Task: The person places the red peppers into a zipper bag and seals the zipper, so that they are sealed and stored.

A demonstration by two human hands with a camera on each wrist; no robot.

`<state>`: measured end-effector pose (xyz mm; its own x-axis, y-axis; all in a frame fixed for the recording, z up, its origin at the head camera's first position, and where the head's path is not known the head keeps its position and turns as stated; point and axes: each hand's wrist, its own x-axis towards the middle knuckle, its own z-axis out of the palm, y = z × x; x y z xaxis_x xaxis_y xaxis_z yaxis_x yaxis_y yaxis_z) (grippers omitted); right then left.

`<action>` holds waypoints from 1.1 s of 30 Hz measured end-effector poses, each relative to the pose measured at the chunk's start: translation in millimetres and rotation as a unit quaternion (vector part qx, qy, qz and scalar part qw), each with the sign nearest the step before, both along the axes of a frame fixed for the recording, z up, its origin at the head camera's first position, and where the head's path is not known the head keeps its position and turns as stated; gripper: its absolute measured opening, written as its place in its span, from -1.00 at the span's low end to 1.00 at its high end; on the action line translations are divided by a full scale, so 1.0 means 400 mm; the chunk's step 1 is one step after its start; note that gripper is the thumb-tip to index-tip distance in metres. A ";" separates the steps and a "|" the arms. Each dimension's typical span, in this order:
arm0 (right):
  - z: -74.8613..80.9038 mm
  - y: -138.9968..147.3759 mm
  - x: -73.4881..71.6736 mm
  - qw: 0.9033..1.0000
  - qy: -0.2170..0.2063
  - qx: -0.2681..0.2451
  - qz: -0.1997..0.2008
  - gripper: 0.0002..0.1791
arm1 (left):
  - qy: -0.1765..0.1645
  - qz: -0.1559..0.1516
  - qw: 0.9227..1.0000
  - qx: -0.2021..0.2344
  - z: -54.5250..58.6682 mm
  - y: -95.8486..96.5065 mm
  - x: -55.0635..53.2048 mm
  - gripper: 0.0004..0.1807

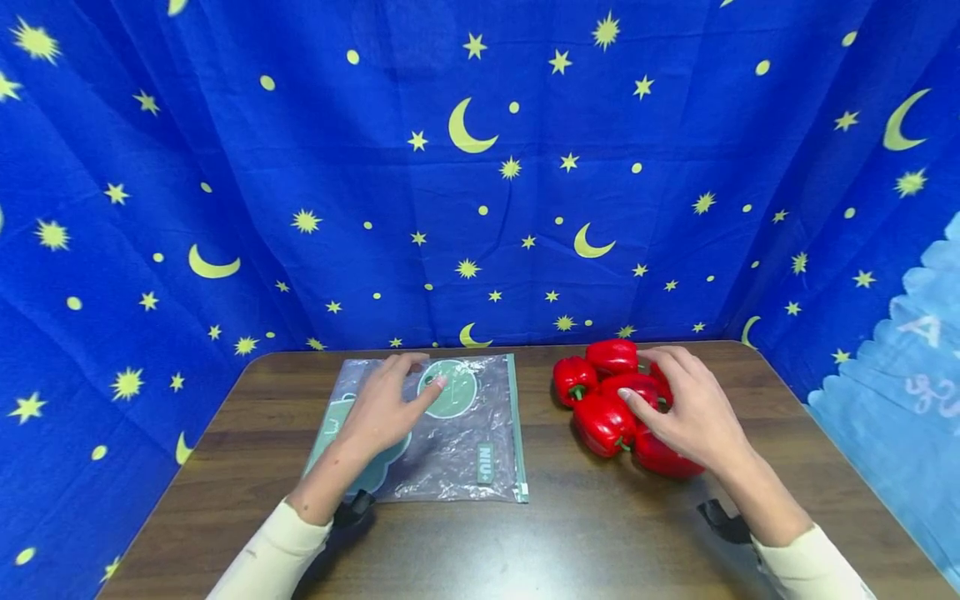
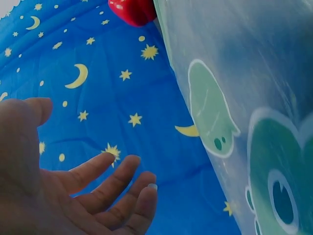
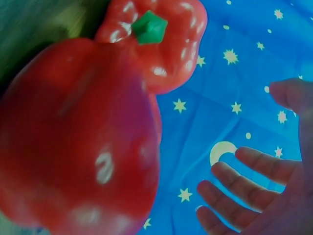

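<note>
A clear zip bag (image 1: 457,433) with green cartoon prints and a green zip edge lies flat on the table, left of the middle. Over its upper left part hovers my left hand (image 1: 386,408), fingers relaxed and holding nothing; the left wrist view shows the palm apart from the bag (image 2: 220,58). Several glossy red bell peppers (image 1: 603,423) with green stems sit bunched to the right of the bag. My right hand (image 1: 693,408) is over the right side of that cluster, thumb and fingers spread. In the right wrist view nothing lies within its fingers, with large peppers (image 3: 83,142) beside it.
A brown wood-grain table (image 1: 480,550) carries everything. Behind it hangs a blue curtain (image 1: 360,183) with yellow moons and stars. A light blue scalloped cloth (image 1: 900,400) hangs at the right. Black straps (image 1: 723,523) circle both wrists.
</note>
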<state>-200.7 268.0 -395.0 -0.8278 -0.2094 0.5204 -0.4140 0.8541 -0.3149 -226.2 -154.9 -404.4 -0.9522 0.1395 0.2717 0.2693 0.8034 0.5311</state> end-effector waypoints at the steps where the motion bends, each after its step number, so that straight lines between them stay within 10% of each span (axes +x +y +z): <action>1: 0.001 -0.006 -0.003 1.000 0.001 -0.003 0.002 -0.37 | -0.004 0.000 1.000 0.001 0.000 0.005 0.000 -0.29; 33: -0.011 -0.143 -0.102 1.000 -0.020 -0.009 0.022 -0.33 | -0.021 -0.064 0.997 -0.028 -0.037 0.142 -0.022 -0.29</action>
